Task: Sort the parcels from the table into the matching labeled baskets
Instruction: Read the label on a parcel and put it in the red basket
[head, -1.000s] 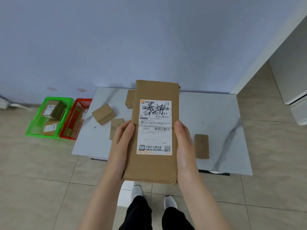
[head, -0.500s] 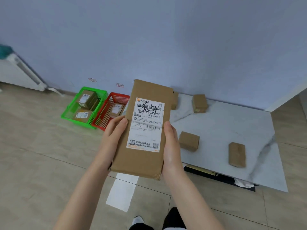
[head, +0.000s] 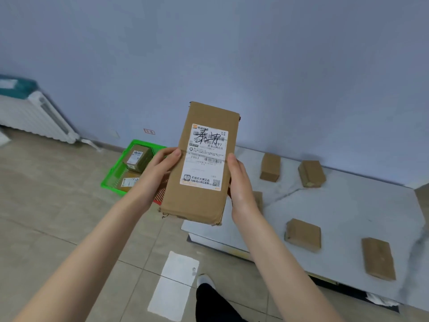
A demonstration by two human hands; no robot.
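Observation:
A long cardboard parcel (head: pixel 199 201) with a white shipping label and black handwriting faces me, held upright in front of my chest. My left hand (head: pixel 160 173) grips its left edge and my right hand (head: pixel 239 182) grips its right edge. Behind the left hand a green basket (head: pixel 111 182) on the floor holds two labelled parcels. A red basket (head: pixel 160 196) beside it is almost wholly hidden by the parcel and my hand. Several small brown parcels, such as one near the front (head: pixel 303 234), lie on the low marble table (head: pixel 348 217) to the right.
A white radiator (head: pixel 34 117) stands against the wall at far left. A white sheet (head: pixel 174 287) lies on the tiled floor by my shoe (head: pixel 204 280). Small tags (head: pixel 149 131) are stuck on the wall above the baskets.
My view has swung left and closer to the baskets. The table has shifted to the right of the frame. Both hands keep the same grip on the parcel.

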